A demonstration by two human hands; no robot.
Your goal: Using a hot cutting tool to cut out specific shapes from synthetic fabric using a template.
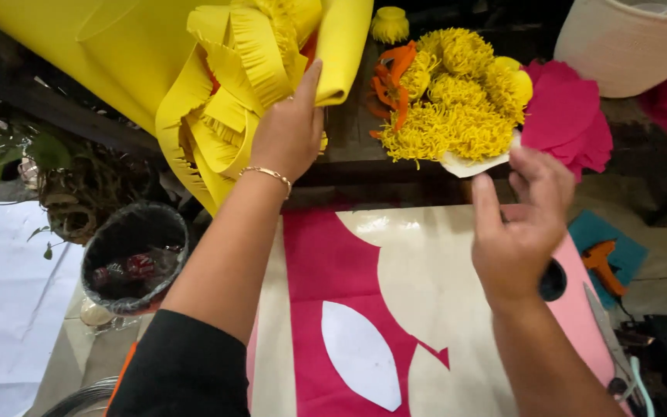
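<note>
Starting at the far left, we see a wire waste bin lined with clear plastic (134, 255) standing low beside the worktop (426, 309), with scraps inside it. Next to the right, our left hand (291, 127) is closed on the edge of a rolled sheet of yellow foam (102, 46), thumb over the top and fingers behind, with a bundle of fringed yellow foam strips (229, 93) bunched just under it. From this we judge that the fringe is already cut but much of it is not yet rolled up. Near us on the worktop lies a pink foam sheet with large curved shapes cut out of it (333, 270), and a white leaf-shaped paper template (360, 355) rests on it, so the pink cutting looks well along. Further right and farther away, our right hand (523, 220) pinches the near edge of a white card (468, 164) that carries a cluster of finished yellow fringed foam flowers (453, 100), with orange curled foam pieces (391, 81) on its left and a pink foam flower (565, 116) touching its right. At the right edge an orange glue gun (604, 262) lies on a teal cloth.
</note>
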